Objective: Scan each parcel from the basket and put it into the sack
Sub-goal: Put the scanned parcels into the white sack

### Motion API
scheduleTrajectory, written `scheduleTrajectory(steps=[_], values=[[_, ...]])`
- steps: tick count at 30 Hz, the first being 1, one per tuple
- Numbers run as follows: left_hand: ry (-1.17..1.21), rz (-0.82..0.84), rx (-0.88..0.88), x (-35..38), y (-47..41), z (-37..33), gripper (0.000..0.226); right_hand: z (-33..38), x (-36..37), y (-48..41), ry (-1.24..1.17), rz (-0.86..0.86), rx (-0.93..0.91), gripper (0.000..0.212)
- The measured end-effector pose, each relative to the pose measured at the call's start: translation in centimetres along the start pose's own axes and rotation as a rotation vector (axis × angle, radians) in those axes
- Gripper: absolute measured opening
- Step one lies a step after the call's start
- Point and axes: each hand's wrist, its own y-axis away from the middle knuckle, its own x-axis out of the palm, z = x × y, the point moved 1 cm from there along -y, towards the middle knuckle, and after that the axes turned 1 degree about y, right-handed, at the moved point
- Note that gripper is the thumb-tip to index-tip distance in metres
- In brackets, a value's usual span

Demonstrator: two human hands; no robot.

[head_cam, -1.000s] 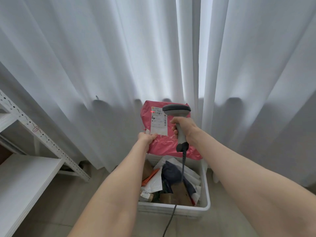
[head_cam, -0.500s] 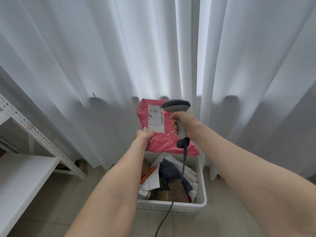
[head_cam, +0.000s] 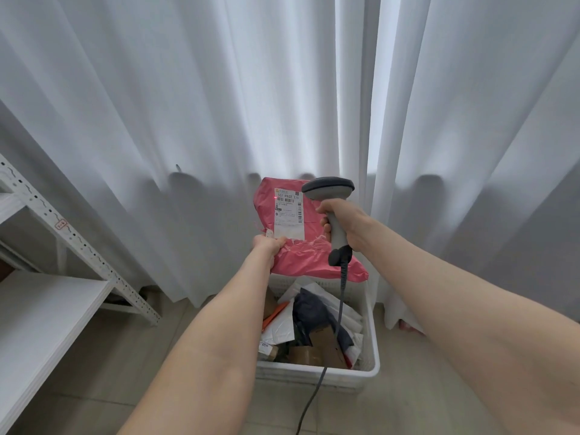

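My left hand (head_cam: pixel 269 245) pinches the lower left edge of a pink parcel (head_cam: pixel 309 257), holding it upright above the basket with its white label (head_cam: pixel 288 214) facing me. A red scanner dot lies on the label's upper left, beside the barcode. My right hand (head_cam: pixel 340 219) grips the handle of a grey barcode scanner (head_cam: pixel 329 189), whose head points at the label. Its cable hangs down across the basket. The white basket (head_cam: pixel 317 373) stands on the floor below and holds several parcels: white mailers, brown boxes, a dark bag. No sack is in view.
White curtains (head_cam: pixel 188 105) hang close behind the basket. A white metal shelf rack (head_cam: pixel 47 296) stands at the left. Tiled floor (head_cam: pixel 103 356) lies between the rack and the basket.
The red scanner dot has moved across the label from its right side to its upper left. The parcel, both hands and the scanner stay almost in place.
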Motion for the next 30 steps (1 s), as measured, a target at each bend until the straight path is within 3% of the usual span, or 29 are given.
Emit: scheduleTrajectory(steps=[5,23,30], values=[[-0.019,-0.023,-0.041,-0.8,-0.3,0.3,0.052,-0.1,0.6,0.1,-0.012,-0.002,-0.007,0.009],[-0.012,-0.011,-0.035,-2.3,0.2,0.8,0.062,-0.2,2.4,1.3,0.080,0.039,-0.019,0.007],[-0.023,-0.011,-0.034,-3.2,0.0,1.3,0.055,-0.6,3.3,1.1,0.084,0.031,-0.019,0.009]])
